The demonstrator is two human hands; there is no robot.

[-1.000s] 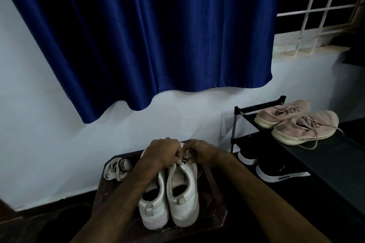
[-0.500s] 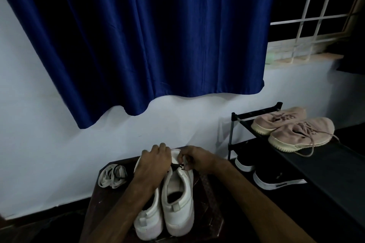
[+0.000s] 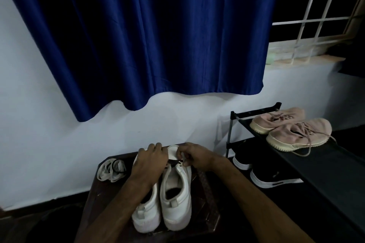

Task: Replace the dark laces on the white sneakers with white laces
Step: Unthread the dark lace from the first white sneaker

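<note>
Two white sneakers stand side by side on a dark wooden stool [image 3: 205,217], heels toward me: the left sneaker [image 3: 147,217] and the right sneaker [image 3: 176,189]. A dark lace [image 3: 174,162] runs across the right sneaker's upper. My left hand [image 3: 150,161] rests over the front of the sneakers, fingers curled on the right sneaker's toe. My right hand [image 3: 194,157] pinches the dark lace at the right sneaker's eyelets. A bundle of white laces [image 3: 111,169] lies on the stool's far left corner.
A black shoe rack [image 3: 320,156] stands at the right with a pair of pink sneakers [image 3: 292,130] on top and black sneakers [image 3: 270,175] below. A blue curtain [image 3: 148,35] hangs on the wall behind; a barred window [image 3: 320,14] is at upper right.
The view has tilted up, so the stool sits lower in frame. My left hand has opened onto the toe, and my right hand has drawn the dark lace out slightly.
</note>
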